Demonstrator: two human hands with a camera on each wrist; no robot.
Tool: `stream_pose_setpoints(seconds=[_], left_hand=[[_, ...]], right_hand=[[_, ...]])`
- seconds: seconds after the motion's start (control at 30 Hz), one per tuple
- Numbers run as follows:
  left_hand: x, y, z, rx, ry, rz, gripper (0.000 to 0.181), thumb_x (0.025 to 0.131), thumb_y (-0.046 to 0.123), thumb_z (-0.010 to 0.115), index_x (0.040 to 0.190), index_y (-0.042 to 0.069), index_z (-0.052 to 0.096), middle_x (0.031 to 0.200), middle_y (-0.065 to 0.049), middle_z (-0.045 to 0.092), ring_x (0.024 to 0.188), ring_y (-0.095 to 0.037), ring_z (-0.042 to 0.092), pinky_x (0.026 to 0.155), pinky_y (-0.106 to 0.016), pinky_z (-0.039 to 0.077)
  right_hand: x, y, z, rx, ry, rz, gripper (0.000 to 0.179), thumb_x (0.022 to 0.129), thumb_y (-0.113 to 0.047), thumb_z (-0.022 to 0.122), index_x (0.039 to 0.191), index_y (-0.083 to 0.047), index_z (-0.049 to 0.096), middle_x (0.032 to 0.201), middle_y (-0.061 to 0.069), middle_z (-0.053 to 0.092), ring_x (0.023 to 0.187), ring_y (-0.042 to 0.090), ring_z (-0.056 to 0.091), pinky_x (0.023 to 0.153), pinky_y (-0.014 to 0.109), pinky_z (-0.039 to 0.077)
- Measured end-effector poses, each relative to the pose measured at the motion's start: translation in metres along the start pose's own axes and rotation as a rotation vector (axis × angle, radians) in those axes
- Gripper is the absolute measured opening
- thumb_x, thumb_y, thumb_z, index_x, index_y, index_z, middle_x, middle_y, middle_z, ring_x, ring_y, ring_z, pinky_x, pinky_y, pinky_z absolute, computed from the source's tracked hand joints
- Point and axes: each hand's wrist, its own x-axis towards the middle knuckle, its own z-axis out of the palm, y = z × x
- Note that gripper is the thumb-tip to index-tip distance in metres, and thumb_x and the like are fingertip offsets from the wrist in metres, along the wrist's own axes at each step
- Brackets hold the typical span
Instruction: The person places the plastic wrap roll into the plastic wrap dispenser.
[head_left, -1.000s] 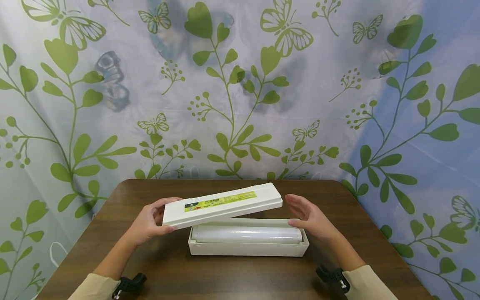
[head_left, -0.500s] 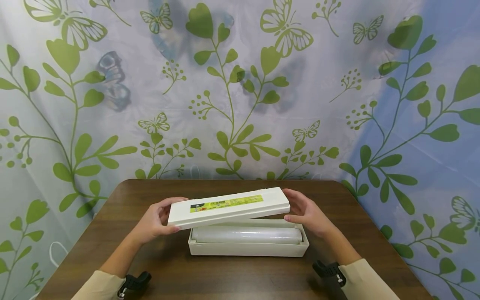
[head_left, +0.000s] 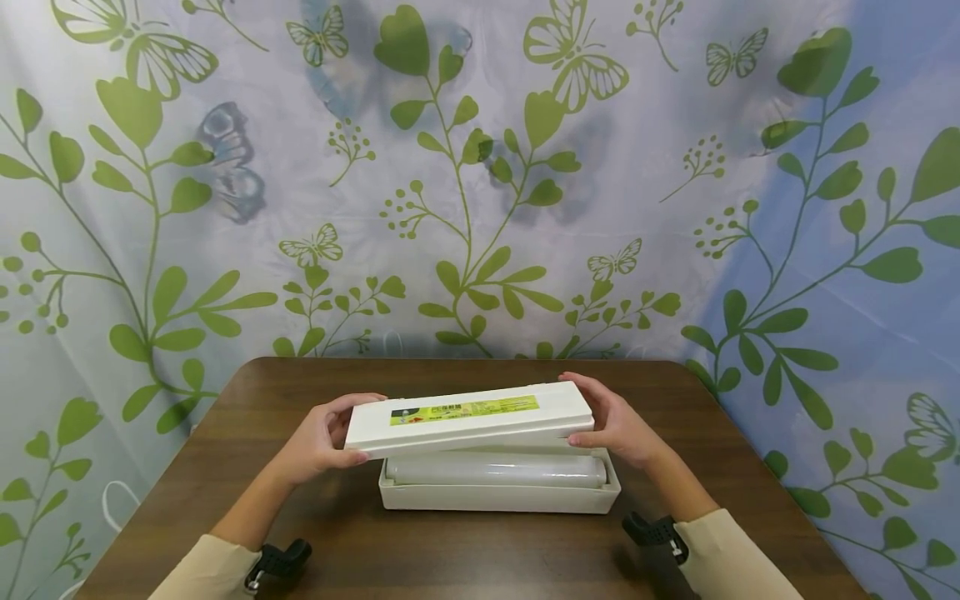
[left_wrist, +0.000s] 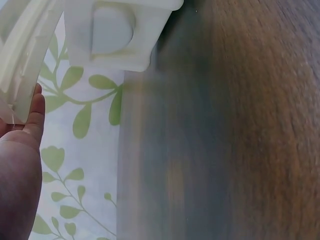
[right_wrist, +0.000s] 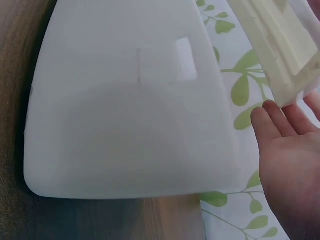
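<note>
A long white lid (head_left: pixel 480 433) with a yellow-green label hangs over a white cling film box (head_left: pixel 498 498), its left end farther from the box's mouth than its right. Inside the box lies a roll of cling film (head_left: pixel 495 471), partly covered by the lid. My left hand (head_left: pixel 318 442) grips the lid's left end, thumb in front and fingers behind. At the other end my right hand (head_left: pixel 618 421) holds the lid between thumb and fingers. The right wrist view shows the lid's hollow underside (right_wrist: pixel 285 45) above the fingertips, beside the box's smooth end.
The box stands on a brown wooden table (head_left: pixel 337 533). Behind the table hangs a pale curtain (head_left: pixel 480 208) printed with green leaves and butterflies. Black wrist straps (head_left: pixel 281 560) sit at both cuffs.
The lid has moved right and its right end has come down toward the box. My right hand, apart from the lid a second ago, has taken hold of its right end.
</note>
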Motion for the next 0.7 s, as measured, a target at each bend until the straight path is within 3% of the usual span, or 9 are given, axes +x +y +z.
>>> stream_pose_setpoints(seconds=[0.23, 0.7], left_hand=[[0.005, 0.001, 0.004, -0.022, -0.034, -0.019, 0.069, 0.078, 0.000, 0.081, 0.142, 0.002, 0.054, 0.139, -0.022, 0.057, 0.110, -0.016, 0.065, 0.085, -0.030, 0.059], [0.015, 0.001, 0.005, 0.010, -0.064, -0.036, 0.068, 0.080, 0.003, 0.081, 0.142, 0.004, 0.054, 0.139, -0.021, 0.058, 0.112, -0.018, 0.064, 0.089, -0.029, 0.058]], right_hand=[[0.001, -0.001, -0.003, -0.048, -0.011, 0.020, 0.092, 0.081, 0.000, 0.082, 0.158, -0.002, 0.030, 0.155, 0.023, 0.039, 0.123, 0.011, 0.057, 0.091, 0.029, 0.058], [-0.005, 0.002, -0.005, -0.067, 0.035, 0.057, 0.088, 0.080, 0.000, 0.083, 0.153, 0.007, 0.035, 0.138, 0.010, 0.058, 0.112, 0.015, 0.065, 0.087, 0.033, 0.060]])
